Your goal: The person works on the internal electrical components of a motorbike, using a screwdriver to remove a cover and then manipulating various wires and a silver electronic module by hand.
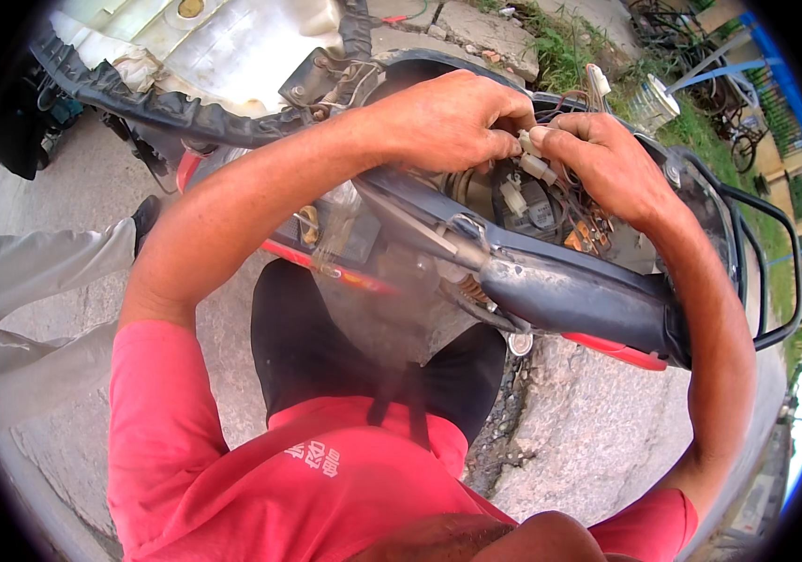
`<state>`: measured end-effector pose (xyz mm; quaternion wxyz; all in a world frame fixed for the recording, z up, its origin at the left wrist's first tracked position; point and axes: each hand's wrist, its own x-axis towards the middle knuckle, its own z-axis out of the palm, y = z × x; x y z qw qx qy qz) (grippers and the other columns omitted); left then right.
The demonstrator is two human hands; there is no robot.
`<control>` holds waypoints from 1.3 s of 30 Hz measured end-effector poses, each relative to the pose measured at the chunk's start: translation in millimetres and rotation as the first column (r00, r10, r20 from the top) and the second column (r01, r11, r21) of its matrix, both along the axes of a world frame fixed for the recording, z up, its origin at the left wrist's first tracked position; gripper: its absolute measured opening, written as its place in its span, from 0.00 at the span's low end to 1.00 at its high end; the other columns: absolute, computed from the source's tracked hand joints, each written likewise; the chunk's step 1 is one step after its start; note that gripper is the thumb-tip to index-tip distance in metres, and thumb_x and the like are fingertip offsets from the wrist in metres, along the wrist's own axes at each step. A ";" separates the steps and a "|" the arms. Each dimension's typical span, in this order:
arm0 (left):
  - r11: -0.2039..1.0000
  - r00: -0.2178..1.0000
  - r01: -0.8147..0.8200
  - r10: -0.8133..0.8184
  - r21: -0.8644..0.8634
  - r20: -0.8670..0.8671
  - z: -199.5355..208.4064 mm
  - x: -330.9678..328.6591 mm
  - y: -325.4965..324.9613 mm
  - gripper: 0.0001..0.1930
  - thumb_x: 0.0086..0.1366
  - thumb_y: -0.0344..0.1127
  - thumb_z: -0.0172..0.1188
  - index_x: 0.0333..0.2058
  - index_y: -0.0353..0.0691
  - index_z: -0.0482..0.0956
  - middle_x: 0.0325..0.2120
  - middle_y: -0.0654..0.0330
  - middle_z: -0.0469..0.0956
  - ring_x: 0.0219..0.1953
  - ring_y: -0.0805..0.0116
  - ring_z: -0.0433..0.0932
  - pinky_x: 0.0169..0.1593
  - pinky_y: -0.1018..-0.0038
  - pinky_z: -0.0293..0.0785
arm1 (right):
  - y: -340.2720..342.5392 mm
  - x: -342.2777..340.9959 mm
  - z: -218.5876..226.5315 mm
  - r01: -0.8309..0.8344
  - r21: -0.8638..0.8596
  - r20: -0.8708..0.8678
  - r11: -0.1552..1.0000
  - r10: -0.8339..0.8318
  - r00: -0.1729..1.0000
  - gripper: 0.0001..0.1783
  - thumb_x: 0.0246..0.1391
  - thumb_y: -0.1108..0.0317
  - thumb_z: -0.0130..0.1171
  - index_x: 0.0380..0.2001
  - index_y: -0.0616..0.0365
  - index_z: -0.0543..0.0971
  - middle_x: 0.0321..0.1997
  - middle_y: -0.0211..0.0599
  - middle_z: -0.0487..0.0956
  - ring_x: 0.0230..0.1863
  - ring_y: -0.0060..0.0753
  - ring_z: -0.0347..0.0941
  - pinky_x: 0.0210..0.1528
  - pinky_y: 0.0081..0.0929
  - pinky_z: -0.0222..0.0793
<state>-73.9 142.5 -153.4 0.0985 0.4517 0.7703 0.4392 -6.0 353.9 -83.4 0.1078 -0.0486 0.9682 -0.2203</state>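
Observation:
Over the opened body of a scooter or motorcycle [574, 290], both my hands meet at a white plastic wire connector [527, 143]. My left hand [452, 117] reaches in from the left, thumb and fingers closed on the connector's left side. From the right, my right hand [607, 161] pinches it with thumb and bent fingers; some fingertips are hidden. Just below hang a second white connector [539, 170] and a third [513, 198]. Wires run beneath my right hand, beside a dark battery-like block [542, 214] and some orange-brown parts [590, 234].
A whitish tank [260, 42] in a ribbed black rim lies at the upper left. A black grab rail [785, 262] curves off the rear right. Another person's light trousers [45, 267] show at the left. A white bucket [654, 103] stands beyond the vehicle on grass.

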 end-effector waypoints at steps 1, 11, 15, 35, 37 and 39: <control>1.000 1.000 0.005 -0.004 -0.015 0.010 1.2 0.6 0.6 0.13 0.68 0.32 0.61 0.48 0.32 0.83 0.32 0.52 0.86 0.31 0.63 0.86 0.41 0.64 0.80 | -1.3 0.7 -0.4 0.010 0.002 0.001 1.000 -0.010 1.000 0.31 0.64 0.44 0.58 0.36 0.68 0.86 0.28 0.46 0.82 0.33 0.37 0.78 0.42 0.38 0.73; 1.000 0.995 0.014 -0.012 0.020 -0.098 -2.7 -3.1 2.9 0.15 0.66 0.33 0.62 0.48 0.32 0.83 0.34 0.53 0.85 0.34 0.66 0.84 0.44 0.65 0.81 | 2.2 1.5 -9.4 0.037 -0.064 0.025 0.997 -0.035 0.999 0.32 0.65 0.42 0.60 0.38 0.67 0.87 0.29 0.42 0.83 0.33 0.33 0.77 0.42 0.35 0.72; 0.999 0.987 0.042 -0.037 0.028 -0.157 -1.8 -4.6 3.5 0.15 0.66 0.33 0.63 0.49 0.33 0.83 0.34 0.53 0.85 0.35 0.65 0.85 0.44 0.64 0.81 | 4.2 1.7 -11.2 0.095 -0.101 0.049 0.990 -0.091 0.995 0.30 0.65 0.42 0.62 0.38 0.64 0.87 0.29 0.36 0.83 0.33 0.27 0.75 0.40 0.32 0.71; 0.997 0.974 0.013 0.003 0.073 -0.226 0.4 -4.5 3.3 0.13 0.64 0.34 0.65 0.46 0.36 0.84 0.38 0.47 0.87 0.44 0.50 0.87 0.49 0.58 0.81 | -0.6 4.4 -14.1 0.138 -0.170 0.016 0.976 -0.137 0.990 0.29 0.65 0.42 0.62 0.31 0.62 0.84 0.27 0.29 0.79 0.30 0.22 0.71 0.35 0.28 0.68; 0.997 0.976 0.016 -0.001 0.070 -0.217 0.5 -4.9 2.6 0.14 0.65 0.33 0.64 0.47 0.35 0.84 0.37 0.48 0.87 0.41 0.52 0.87 0.47 0.59 0.81 | -1.5 4.8 -14.0 0.148 -0.196 0.010 0.969 -0.149 0.989 0.30 0.65 0.42 0.60 0.31 0.63 0.84 0.28 0.30 0.79 0.31 0.23 0.71 0.36 0.29 0.68; 0.997 0.975 0.025 -0.007 0.075 -0.221 -2.0 -6.6 2.5 0.16 0.65 0.32 0.64 0.51 0.34 0.82 0.36 0.49 0.86 0.36 0.57 0.87 0.44 0.61 0.81 | 5.2 2.5 -22.1 0.140 -0.310 -0.006 0.940 -0.149 0.989 0.30 0.66 0.41 0.58 0.32 0.63 0.83 0.29 0.31 0.79 0.32 0.25 0.72 0.37 0.30 0.68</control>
